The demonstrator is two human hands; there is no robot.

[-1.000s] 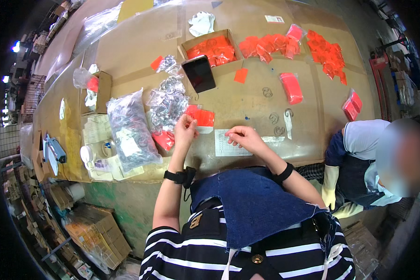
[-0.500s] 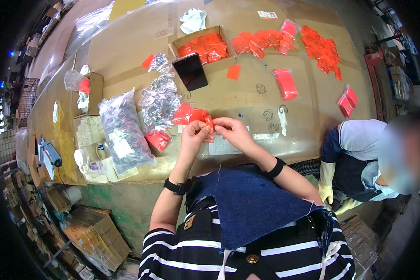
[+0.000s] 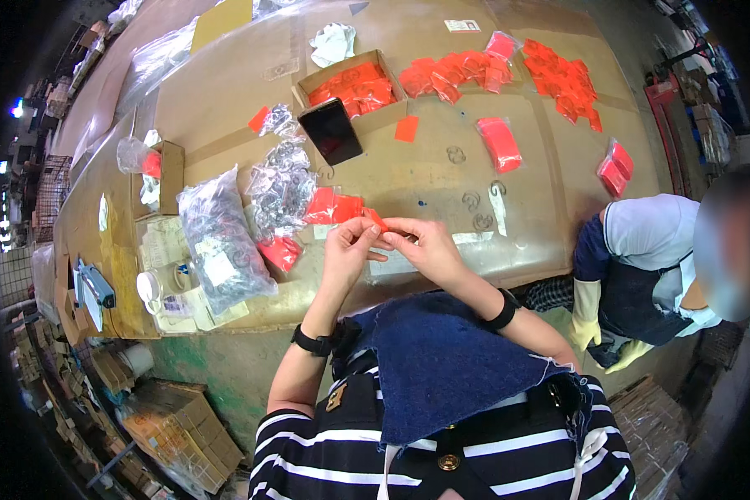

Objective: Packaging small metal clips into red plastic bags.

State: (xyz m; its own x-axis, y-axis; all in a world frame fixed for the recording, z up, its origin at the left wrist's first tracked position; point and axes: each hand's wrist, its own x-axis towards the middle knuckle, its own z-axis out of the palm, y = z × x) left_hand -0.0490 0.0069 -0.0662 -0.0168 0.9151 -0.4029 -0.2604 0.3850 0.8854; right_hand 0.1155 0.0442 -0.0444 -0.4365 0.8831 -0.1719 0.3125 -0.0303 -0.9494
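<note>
Over the table's near edge, both my hands pinch a small red plastic bag (image 3: 376,220) between thumbs and fingers. My left hand (image 3: 352,247) grips its left side and my right hand (image 3: 425,247) its right side; the fingertips hide part of it. Just beyond my left hand lie more red bags (image 3: 333,206) on the table. Next to them spreads a heap of shiny metal pieces (image 3: 283,187), some in clear wrapping. Another red packet (image 3: 281,252) rests at the heap's near end.
A large clear bag of parts (image 3: 225,237) and a white jar (image 3: 148,287) stand at left. A dark phone (image 3: 332,133) leans on a cardboard box (image 3: 398,108) of red bags. Red packets (image 3: 558,79) cover the far right. A gloved co-worker (image 3: 642,275) is at right.
My hands still hold the red bag, which has tilted, and my fingers have shifted on it. The table scene sits slightly further left in view. The co-worker has moved slightly.
</note>
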